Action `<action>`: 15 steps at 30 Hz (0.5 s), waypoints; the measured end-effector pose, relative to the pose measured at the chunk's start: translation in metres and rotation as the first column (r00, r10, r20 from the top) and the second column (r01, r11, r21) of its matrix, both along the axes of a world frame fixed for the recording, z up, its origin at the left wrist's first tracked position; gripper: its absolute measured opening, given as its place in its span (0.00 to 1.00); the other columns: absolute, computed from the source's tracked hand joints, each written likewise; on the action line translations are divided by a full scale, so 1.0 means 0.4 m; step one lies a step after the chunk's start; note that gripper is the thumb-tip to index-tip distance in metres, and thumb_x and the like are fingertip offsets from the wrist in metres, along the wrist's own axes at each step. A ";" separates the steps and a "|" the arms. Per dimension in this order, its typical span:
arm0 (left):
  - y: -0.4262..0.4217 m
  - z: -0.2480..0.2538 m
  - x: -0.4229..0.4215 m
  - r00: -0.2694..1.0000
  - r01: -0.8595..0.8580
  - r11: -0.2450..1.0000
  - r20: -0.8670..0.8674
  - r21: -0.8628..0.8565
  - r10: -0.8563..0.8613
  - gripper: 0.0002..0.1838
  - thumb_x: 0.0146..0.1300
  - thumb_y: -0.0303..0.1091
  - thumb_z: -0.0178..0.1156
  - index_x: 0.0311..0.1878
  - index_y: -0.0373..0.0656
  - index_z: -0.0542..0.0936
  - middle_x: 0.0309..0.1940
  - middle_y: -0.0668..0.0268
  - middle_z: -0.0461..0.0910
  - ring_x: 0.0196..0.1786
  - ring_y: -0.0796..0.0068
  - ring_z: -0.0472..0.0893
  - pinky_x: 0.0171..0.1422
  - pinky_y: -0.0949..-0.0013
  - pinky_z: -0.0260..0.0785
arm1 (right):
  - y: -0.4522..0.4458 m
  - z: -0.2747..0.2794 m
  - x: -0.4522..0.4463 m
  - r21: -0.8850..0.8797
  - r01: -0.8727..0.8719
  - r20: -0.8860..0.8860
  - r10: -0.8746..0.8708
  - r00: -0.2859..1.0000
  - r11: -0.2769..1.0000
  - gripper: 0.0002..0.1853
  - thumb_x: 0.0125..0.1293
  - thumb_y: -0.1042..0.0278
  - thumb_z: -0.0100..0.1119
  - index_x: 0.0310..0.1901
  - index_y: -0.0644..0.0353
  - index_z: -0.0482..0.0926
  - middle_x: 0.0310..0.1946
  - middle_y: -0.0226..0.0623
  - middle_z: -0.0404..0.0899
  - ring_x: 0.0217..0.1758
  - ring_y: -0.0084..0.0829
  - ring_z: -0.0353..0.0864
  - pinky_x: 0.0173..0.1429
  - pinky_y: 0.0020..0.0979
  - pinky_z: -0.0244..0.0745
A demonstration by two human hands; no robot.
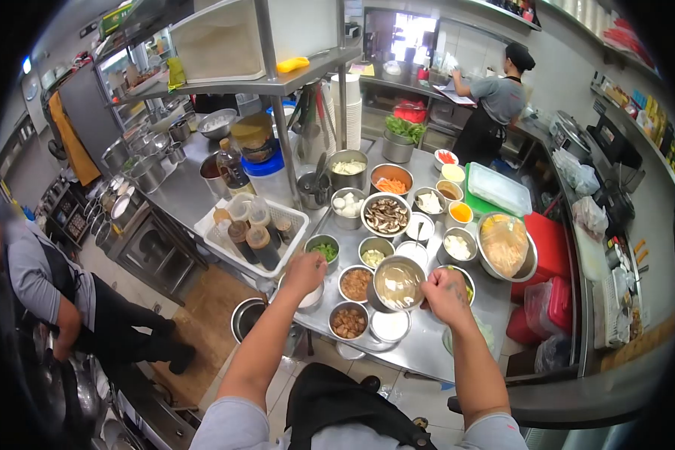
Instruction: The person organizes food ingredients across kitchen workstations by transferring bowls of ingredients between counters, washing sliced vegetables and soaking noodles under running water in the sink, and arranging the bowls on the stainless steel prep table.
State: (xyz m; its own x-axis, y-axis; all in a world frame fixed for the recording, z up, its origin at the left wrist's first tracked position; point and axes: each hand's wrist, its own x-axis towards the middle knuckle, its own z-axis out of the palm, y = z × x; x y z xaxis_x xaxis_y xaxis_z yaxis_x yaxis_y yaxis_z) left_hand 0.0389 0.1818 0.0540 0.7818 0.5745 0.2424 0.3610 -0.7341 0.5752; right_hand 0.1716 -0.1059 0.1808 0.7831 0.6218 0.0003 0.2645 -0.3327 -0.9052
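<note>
My right hand (446, 295) is closed on the rim of a metal bowl (398, 283) with clear liquid in it, held above the other bowls. Over at the left, my left hand (306, 273) has its fingers pressed together beside the bowl of chopped greens (323, 249); what they hold, if anything, is too small to make out. Sliced mushrooms (386, 215) fill a larger bowl behind. Bowls of brown minced food (355, 283) and brown chunks (348, 322) stand near the front edge, with a bowl of white powder (390, 327) beside them.
A white basket of sauce bottles (298, 233) stands left of the bowls. A metal shelf (307, 71) rises behind it. To the right are a large wrapped bowl (530, 266) and red containers (546, 247). One person (495, 101) stands at the back, another (60, 277) at the left.
</note>
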 end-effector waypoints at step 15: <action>0.111 -0.029 0.000 0.949 0.305 0.952 0.082 0.011 -0.305 0.07 0.53 0.36 0.63 0.31 0.44 0.82 0.27 0.62 0.82 0.37 0.57 0.78 0.44 0.55 0.67 | 0.583 -0.247 0.154 0.073 0.294 -0.113 -0.285 0.952 0.953 0.14 0.53 0.72 0.56 0.12 0.60 0.70 0.12 0.42 0.77 0.15 0.29 0.80 0.19 0.29 0.74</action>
State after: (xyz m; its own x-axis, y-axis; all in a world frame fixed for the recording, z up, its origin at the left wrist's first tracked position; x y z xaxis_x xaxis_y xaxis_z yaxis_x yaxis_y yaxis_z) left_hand 0.0388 0.2261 0.0423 0.8973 0.3119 0.3123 0.0714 -0.8008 0.5947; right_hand 0.2333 0.1274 0.0820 0.9283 0.3694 -0.0429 0.0754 -0.2998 -0.9510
